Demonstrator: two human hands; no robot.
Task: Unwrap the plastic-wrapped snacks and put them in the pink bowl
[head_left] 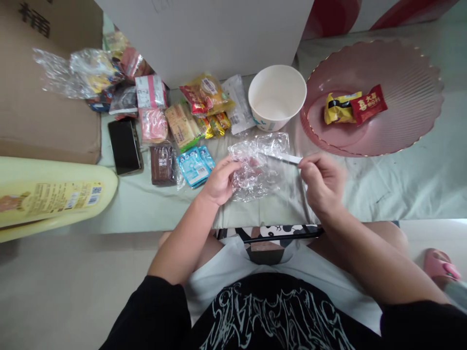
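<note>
My left hand pinches the left edge of a crumpled clear plastic bag, its fingers closed on the film. Something pinkish shows through the plastic, but I cannot make out what it is. In my right hand, closed in a fist, is a slim knife pointing left, its tip over the bag's upper part. Close to my left hand lie blue sachets and a brown packaged block. A white paper tub stands upright just beyond the bag.
A pink ribbed bowl at the right holds a yellow packet and a red packet. Several snack packs and a phone lie at the left. A white box stands behind; a pale yellow container is at far left.
</note>
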